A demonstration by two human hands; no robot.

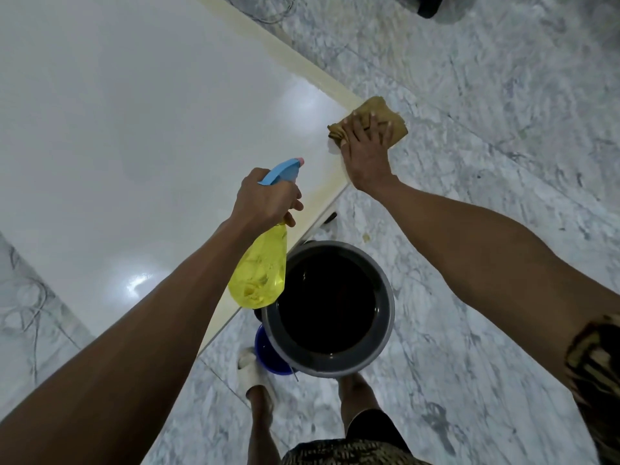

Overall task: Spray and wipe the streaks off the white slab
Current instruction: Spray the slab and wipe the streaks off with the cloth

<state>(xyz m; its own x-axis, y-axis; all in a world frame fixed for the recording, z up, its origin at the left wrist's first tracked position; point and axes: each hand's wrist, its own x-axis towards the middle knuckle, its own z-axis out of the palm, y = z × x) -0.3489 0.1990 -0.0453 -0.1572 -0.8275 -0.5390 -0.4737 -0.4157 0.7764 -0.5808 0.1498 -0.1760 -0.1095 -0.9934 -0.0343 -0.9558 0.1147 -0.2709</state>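
Wiping is the step in hand: my right hand (pixel 367 152) lies flat on the tan cloth (pixel 372 120), fingers (pixel 360 127) spread and pressing it down at the right corner of the white slab (pixel 134 129), with part of the cloth hanging out past the edge over the marble floor (pixel 486 129). My left hand (pixel 265 196) is clenched round the neck of the spray bottle (pixel 260 273), its blue trigger head (pixel 281 171) aimed away toward the far part of the slab and its yellow body hanging below my wrist, just above the near edge. I cannot tell whether a finger is on the trigger itself. The slab fills the left and far side of my view, glossy, throwing back two bright lamp glares; a yellowish tinge runs along its right border near the cloth, and that looks to me like the streaking left to deal with. Down by my feet stands a grey bucket (pixel 385 297) of dark water, with a smaller blue tub (pixel 265 354) tucked against it. Next, I judge, I must draw the cloth along that yellowed border with firm, even pressure, keeping it on the surface and not off the corner, then bring the nozzle over the next patch and spray before wiping again.
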